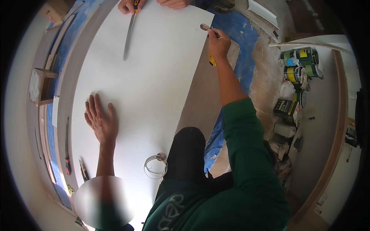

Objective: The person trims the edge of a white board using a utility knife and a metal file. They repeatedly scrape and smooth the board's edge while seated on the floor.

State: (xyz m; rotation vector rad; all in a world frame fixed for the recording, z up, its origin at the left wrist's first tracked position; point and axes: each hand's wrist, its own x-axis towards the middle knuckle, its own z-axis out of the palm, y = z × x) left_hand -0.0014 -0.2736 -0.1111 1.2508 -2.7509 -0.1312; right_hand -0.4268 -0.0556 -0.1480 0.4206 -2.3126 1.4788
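A long white board (142,73) lies before me. My left hand (101,121) rests flat on it, fingers spread, holding nothing. By the board's far right edge, my right hand (219,43) is closed; what its fingers grip is partly hidden. A small round brownish piece (204,27) shows just left of its fingertips, and a yellow object (211,59) shows beneath the hand; I cannot tell whether it is held. At the far end, a co-worker's hand (127,6) grips a saw (131,34) with a yellow-and-black handle, its blade over the board. Another hand (173,3) touches the board there.
A coil of thin white strip (155,166) lies near my knee. Left are a red-handled saw (68,165), a utility knife (83,169) and an open wooden box (47,86). Cans (304,56) and a dark carton (286,107) line the right. Blue sheeting (243,32) covers floor.
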